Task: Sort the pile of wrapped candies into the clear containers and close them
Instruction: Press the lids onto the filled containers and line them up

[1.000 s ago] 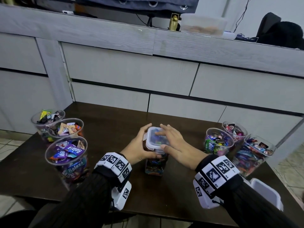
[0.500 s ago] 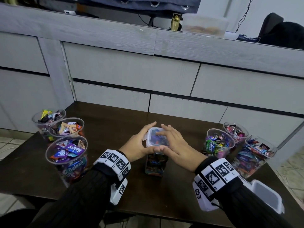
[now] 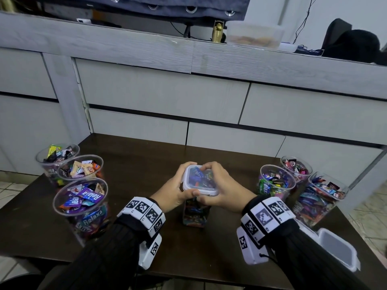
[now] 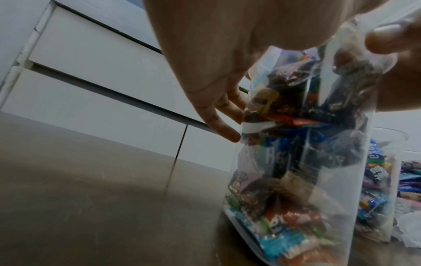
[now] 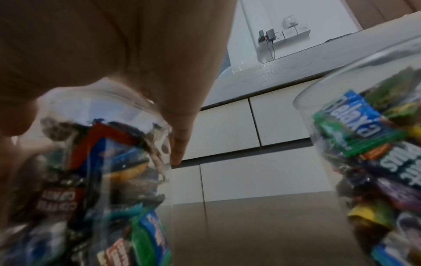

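A: Nearest you, at the right front corner of the dark brown wooden table (image 3: 230, 250), lies a spare white-rimmed clear plastic lid (image 3: 337, 251), loose and apart from everything else.

B: And your hands?

A: Your left hand (image 3: 174, 190) and right hand (image 3: 223, 190) both curl round the square white-rimmed clear lid (image 3: 199, 181) sitting on the tall square clear plastic container full of wrapped candies (image 3: 195, 212) at the table's centre. Your thumbs press its near edge, your fingers wrap over the sides and the far edge. In the left wrist view your fingertips (image 4: 227, 133) reach down onto the container's clear wall.

B: How will it handle?

A: I judge the container stiff but thin-walled, smooth and a bit slippery, tall enough to tip. Keep hold at the lid's rim and push straight down on opposite edges; whether it has seated fully, I cannot tell.

B: Beyond that?

A: Three round clear plastic tubs of candies (image 3: 80, 197) stand open at your left, three more open clear tubs (image 3: 276, 181) at your right, none lidded yet. Behind the table runs the grey wood-grain cabinet front (image 3: 167, 95).
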The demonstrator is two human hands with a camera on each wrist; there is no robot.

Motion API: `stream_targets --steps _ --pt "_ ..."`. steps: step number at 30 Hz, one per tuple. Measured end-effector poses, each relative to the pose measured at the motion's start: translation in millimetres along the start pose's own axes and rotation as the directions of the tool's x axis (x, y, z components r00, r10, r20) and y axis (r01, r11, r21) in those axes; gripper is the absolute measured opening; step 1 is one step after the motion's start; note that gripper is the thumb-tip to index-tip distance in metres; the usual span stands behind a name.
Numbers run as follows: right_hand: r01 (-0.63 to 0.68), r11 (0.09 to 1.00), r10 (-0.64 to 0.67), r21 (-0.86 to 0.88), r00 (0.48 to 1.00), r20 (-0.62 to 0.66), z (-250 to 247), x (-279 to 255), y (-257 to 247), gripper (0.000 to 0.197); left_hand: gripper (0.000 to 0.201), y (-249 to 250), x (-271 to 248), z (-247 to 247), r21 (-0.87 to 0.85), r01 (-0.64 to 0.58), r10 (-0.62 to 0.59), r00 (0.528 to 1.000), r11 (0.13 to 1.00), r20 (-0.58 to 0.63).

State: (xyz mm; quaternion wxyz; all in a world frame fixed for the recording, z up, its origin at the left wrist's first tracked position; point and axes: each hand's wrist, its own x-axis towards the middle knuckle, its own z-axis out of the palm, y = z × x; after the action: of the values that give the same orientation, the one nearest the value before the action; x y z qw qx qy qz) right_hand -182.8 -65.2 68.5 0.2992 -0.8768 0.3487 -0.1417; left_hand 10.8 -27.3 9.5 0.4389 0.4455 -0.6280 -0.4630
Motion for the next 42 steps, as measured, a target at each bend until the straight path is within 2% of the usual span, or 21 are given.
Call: stream_targets --steps 3,5,9,11,16,22,25,28,31,34,36,40,42 --pt "0.001 1.0 0.0 0.021 1.0 -0.023 5.5 -0.9 1.1 0.063 0.1 -0.3 0.7 1.1 -0.015 -0.01 0.01 1.0 1.0 0.014" --pt "-0.002 0.996 0.004 0.084 1.0 -0.031 5.8 -1.5 3.1 0.07 0.1 0.4 0.7 1.0 -0.024 -0.01 0.011 1.0 1.0 0.02" --pt "-0.041 0.955 0.054 0.293 0.998 -0.037 8.3 -3.1 11.1 0.108 0.097 2.0 0.2 1.1 0.026 -0.003 0.002 0.999 1.0 0.036" --pt "-0.056 0.927 0.069 0.37 0.997 -0.024 14.4 -2.7 14.8 0.121 0.098 0.1 0.0 2.0 0.052 -0.005 0.004 0.999 0.999 0.033" --pt "-0.036 0.852 0.085 0.522 0.994 -0.071 25.1 -0.6 24.7 0.124 0.083 -2.6 -1.5 3.7 0.103 0.003 -0.004 1.0 0.995 0.01" --pt "-0.071 0.746 0.167 0.662 0.983 -0.083 33.2 2.0 29.2 0.134 0.097 -4.0 -2.7 8.1 0.083 -0.023 0.026 0.999 0.996 -0.029" --pt "-0.089 0.787 0.122 0.61 0.992 -0.012 24.8 0.8 27.2 0.125 0.091 1.2 -2.4 4.6 0.116 -0.008 0.008 1.0 0.993 -0.004" --pt "-0.128 0.896 0.113 0.426 0.992 0.062 7.0 2.9 24.7 0.118 0.095 5.4 -2.1 -2.4 0.095 0.014 -0.014 1.0 0.995 0.003" --pt "-0.154 0.958 0.135 0.24 0.986 0.094 -7.6 10.7 18.6 0.109 0.1 6.8 -3.4 -5.3 0.067 0.032 -0.031 0.999 0.997 -0.012" --pt "-0.17 0.975 0.153 0.143 0.98 0.127 -12.7 18.6 13.1 0.087 0.102 9.8 -2.7 -7.4 0.059 0.053 -0.054 0.999 0.997 0.011" --pt "-0.18 0.977 0.164 0.117 0.977 0.14 -13.0 20.3 11.9 0.08 0.103 11.6 -1.5 -8.7 0.05 0.071 -0.072 0.997 0.996 0.033" --pt "-0.193 0.975 0.175 0.112 0.973 0.152 -13.2 17.6 7.5 0.077 0.103 9.9 -1.0 -7.7 0.018 0.08 -0.08 0.996 0.997 0.034" --pt "-0.177 0.984 0.178 -0.015 0.981 0.079 -13.4 13.6 1.9 0.085 0.101 7.8 -1.4 -7.4 0.002 0.078 -0.078 0.997 0.997 0.028"
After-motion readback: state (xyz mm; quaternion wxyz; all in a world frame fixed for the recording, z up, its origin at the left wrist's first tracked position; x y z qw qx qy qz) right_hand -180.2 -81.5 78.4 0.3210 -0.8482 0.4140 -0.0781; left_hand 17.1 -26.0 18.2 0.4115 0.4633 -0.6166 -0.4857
